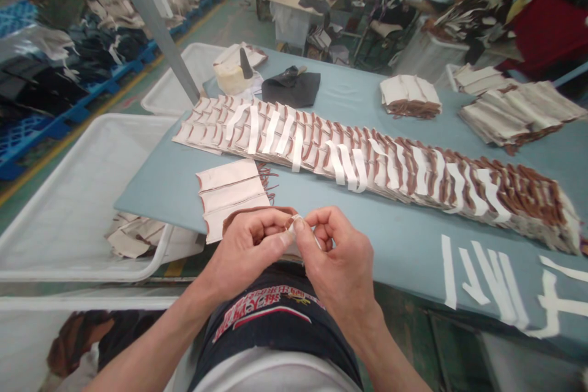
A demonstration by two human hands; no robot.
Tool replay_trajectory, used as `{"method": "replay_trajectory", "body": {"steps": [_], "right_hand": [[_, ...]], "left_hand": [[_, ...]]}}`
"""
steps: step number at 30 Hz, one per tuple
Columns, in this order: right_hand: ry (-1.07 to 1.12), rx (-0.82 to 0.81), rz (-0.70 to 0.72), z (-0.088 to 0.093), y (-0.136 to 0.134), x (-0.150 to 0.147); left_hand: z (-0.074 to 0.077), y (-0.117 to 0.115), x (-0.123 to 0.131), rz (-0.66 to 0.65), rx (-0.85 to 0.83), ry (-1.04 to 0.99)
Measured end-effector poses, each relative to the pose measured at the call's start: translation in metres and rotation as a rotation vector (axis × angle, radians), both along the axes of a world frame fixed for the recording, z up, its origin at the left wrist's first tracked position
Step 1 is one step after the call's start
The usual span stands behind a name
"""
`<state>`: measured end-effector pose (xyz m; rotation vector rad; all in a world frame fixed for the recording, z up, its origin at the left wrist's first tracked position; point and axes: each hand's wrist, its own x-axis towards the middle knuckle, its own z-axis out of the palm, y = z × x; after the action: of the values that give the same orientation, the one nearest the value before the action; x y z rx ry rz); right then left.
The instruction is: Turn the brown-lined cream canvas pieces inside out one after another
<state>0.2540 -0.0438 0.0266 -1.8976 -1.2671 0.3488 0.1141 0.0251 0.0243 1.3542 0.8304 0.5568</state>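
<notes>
Close to my body, at the front edge of the table, my left hand (250, 245) is closed on a brown-edged fabric piece (239, 213), most of which is hidden by my fingers. My right hand (337, 251) meets it, thumb and fingers pinched on a small white strip (296, 218) at the end of the piece. Just beyond my left hand lies a pale panel (234, 190) with stitched sections and brown loose threads on its right side. Farther back, a long row of overlapping pale, brown-edged pieces (321, 144) crosses the table, with white strips (351, 165) laid over it.
On the blue-grey table (404, 245), more white strips (498, 278) lie at the right. Stacks of pieces (408, 97) stand at the back right. A dark cloth (291, 87) and a thread cone (232, 78) sit behind the row. White bins (82, 196) flank the left, beside a metal post (151, 18).
</notes>
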Motion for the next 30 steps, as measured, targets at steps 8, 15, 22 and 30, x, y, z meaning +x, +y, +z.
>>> {"method": "replay_trajectory", "body": {"steps": [8,15,22,30], "right_hand": [[0.011,0.011,0.008,-0.006,0.000,-0.002],[0.038,0.030,0.018,-0.014,-0.001,-0.004],[0.289,-0.036,0.080,-0.010,-0.004,-0.005],[0.495,-0.077,0.100,-0.008,-0.007,-0.001]], "left_hand": [[0.007,-0.005,0.007,0.085,0.095,0.118],[-0.004,-0.012,0.012,0.168,0.307,0.190],[-0.001,-0.015,0.010,0.200,0.451,0.240],[0.007,-0.016,0.006,0.164,0.498,0.217]]}}
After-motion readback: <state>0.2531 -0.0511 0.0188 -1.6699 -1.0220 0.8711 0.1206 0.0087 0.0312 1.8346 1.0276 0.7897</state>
